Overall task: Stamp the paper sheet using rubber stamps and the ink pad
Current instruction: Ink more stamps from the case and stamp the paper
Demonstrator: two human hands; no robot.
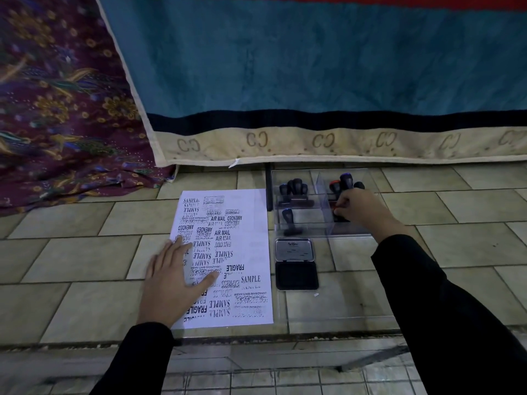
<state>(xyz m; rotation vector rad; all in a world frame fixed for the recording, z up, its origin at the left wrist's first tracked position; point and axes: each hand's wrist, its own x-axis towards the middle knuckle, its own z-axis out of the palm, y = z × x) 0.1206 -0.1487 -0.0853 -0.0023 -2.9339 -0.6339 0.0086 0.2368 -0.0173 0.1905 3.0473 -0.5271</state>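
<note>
A blue cloth fills the upper frame above the tiled floor. The paper sheet, crowded with stamp prints, lies at centre under the flat, released left hand. At right, the right hand reaches into the clear organizer, fingers clenched on a rubber stamp. The open ink pad sits below it, beside the sheet.

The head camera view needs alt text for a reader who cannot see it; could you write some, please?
A person's left hand presses flat on a heavily stamped paper sheet while the right hand reaches into a clear tray of rubber stamps. An open ink pad lies between sheet and tray.
</note>
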